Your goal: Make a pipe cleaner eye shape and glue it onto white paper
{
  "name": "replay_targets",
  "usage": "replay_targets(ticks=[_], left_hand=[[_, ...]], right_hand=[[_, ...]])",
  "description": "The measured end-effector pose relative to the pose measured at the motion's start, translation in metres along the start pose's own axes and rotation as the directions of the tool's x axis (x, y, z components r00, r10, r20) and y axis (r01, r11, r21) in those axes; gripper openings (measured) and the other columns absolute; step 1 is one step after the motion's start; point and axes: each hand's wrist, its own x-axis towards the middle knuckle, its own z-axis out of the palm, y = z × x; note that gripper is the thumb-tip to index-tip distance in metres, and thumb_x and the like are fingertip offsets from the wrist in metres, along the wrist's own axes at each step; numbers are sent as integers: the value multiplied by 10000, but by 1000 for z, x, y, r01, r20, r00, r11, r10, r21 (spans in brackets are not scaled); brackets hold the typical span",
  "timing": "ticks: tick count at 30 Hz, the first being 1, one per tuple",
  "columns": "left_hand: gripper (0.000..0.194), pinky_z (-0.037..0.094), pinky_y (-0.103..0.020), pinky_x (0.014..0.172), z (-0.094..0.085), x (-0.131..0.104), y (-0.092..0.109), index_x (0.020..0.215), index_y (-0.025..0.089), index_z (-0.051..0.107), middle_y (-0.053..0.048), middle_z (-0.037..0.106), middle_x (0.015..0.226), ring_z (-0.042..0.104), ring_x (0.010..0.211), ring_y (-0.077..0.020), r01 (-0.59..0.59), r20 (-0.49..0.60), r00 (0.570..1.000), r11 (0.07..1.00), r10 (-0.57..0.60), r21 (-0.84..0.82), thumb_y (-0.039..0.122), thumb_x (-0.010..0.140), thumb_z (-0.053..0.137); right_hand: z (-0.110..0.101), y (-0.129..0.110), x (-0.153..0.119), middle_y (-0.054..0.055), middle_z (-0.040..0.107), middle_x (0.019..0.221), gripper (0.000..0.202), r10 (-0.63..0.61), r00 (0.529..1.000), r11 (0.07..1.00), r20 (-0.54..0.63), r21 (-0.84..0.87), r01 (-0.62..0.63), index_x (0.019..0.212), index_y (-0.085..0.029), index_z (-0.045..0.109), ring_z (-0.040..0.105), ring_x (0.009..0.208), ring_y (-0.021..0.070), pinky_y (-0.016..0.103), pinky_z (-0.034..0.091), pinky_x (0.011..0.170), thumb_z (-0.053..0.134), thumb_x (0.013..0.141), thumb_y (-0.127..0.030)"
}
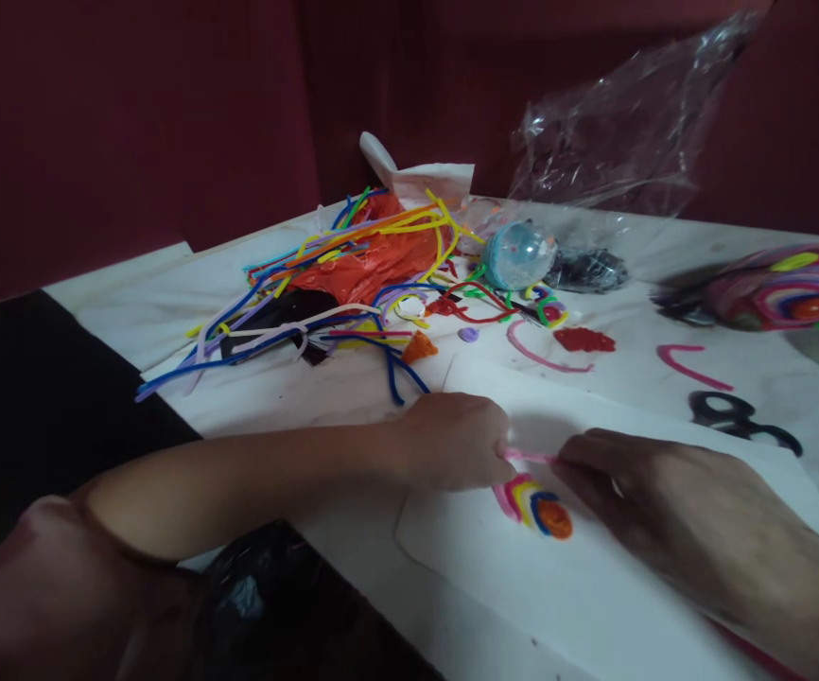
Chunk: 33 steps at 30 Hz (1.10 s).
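Observation:
My left hand [456, 442] reaches in from the left, its fingers pinched on one end of a thin pink strip [531, 456]. My right hand [671, 511] comes from the lower right and grips the other end, so the strip runs straight between them. Just below it, on a large white sheet [523, 596], lies a small piece of curved bands [523, 501] in pink, yellow, white and blue around an orange disc [555, 518]. Both hands hover close over the sheet; the fingertips of my right hand are partly hidden.
Many coloured strips [353, 322] and an orange bag [367, 260] lie at the back left. Beyond the sheet are a clear ball [521, 255], a red piece [583, 340] and a plastic wrapper [615, 132]. Black-handled scissors [742, 421] and a colourful banded object [792, 288] lie right.

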Motion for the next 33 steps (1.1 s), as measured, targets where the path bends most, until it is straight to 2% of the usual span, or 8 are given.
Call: replay_targets(ticks=[2,6,12,18,22,26,33], left_hand=[[159,360,-225,536,0,1,-4,751,188,653,3,654,716,585,691,-148,-5,-4,1000,997,5,-73,318,696,579],[138,335,-181,491,-2,2,-11,717,157,645,30,612,628,557,607,-96,-22,26,999,976,28,-216,282,707,588],[108,317,-162,465,-1,4,-15,682,122,631,41,546,559,507,549,-75,-50,43,997,944,68,-326,206,692,565],[82,299,-170,457,1,3,-15,673,121,630,41,541,553,506,546,-82,-53,29,997,944,66,-327,172,665,566],[66,303,-168,479,1,1,-12,697,139,631,51,549,569,507,567,-79,-38,11,999,945,44,-323,161,676,572],[77,302,-172,498,1,0,-11,683,144,625,52,554,571,501,579,-78,-42,-5,999,946,42,-321,145,688,548],[111,278,-199,506,4,-4,-9,672,157,621,40,554,582,483,572,-88,-60,-63,997,958,44,-280,158,687,511]], right_hand=[[-3,-2,2,-24,611,633,371,-5,1000,1000,-25,15,6,724,-238,634,568,450,185,254,418,358,294,873,-249],[-5,-3,2,-14,603,608,367,3,998,999,-58,36,0,706,-226,620,565,431,197,268,431,336,299,883,-252],[-4,1,0,-30,628,668,319,61,998,989,-19,135,-58,808,-247,646,579,466,185,262,470,384,333,871,-258],[-1,5,-3,-46,624,713,322,67,998,991,5,115,-67,808,-260,634,572,499,169,257,446,416,327,902,-283],[-1,4,-3,-73,588,655,290,47,998,992,36,112,-51,787,-281,627,542,465,146,237,395,392,356,889,-262],[-3,0,-1,-42,585,617,336,11,1000,998,-14,57,-10,731,-250,630,548,452,172,256,399,369,324,870,-241],[-1,1,0,-20,614,657,299,-3,999,1000,-36,24,4,746,-237,630,574,476,182,260,404,384,351,855,-226]])
